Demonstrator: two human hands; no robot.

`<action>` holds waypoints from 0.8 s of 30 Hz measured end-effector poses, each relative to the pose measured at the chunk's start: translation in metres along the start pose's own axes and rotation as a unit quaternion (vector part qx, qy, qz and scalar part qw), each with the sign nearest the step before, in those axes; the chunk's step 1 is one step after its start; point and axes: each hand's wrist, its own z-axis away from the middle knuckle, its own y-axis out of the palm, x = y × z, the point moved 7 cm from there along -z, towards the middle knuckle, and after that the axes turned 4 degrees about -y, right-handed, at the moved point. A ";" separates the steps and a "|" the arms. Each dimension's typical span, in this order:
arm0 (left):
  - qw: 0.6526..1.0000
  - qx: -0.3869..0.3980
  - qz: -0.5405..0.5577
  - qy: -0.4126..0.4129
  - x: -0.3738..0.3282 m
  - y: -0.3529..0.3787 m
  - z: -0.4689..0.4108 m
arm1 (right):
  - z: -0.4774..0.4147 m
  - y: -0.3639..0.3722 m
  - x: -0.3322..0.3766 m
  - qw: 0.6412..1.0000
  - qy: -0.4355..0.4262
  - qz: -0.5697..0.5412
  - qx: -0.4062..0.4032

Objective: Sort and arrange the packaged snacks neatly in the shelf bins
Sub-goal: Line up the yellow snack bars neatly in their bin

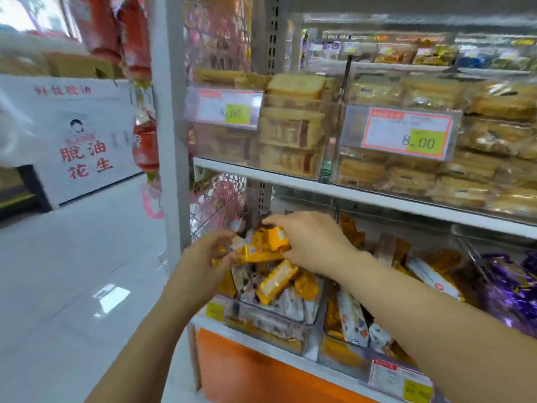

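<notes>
Both hands are over the leftmost clear bin (311, 317) on the lower shelf. My left hand (207, 257) grips the left end of a bunch of orange snack packets (266, 247). My right hand (311, 242) holds the same bunch from the right, fingers curled over its top. Below them the bin holds more orange packets (276, 282) mixed with white patterned packets (290, 308), lying at many angles.
The neighbouring bin holds white packets (350, 315) and orange ones; purple packets (511, 292) lie further right. The upper shelf (261, 173) carries clear bins of wrapped bread slices (293, 129) with 8.00 price tags (406, 133). A white post (167, 126) and tiled aisle floor (72, 271) are on the left.
</notes>
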 end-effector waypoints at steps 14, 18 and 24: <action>0.970 0.066 -0.225 0.070 0.014 0.046 -0.029 | -0.002 0.033 -0.020 0.994 -0.030 -0.105 -0.005; 0.978 0.053 -0.186 0.077 0.010 0.058 -0.036 | 0.015 0.064 -0.004 0.980 -0.093 -0.033 0.171; 0.986 -0.003 -0.123 0.112 0.002 0.052 -0.039 | -0.002 0.052 -0.041 0.995 0.037 -0.071 0.051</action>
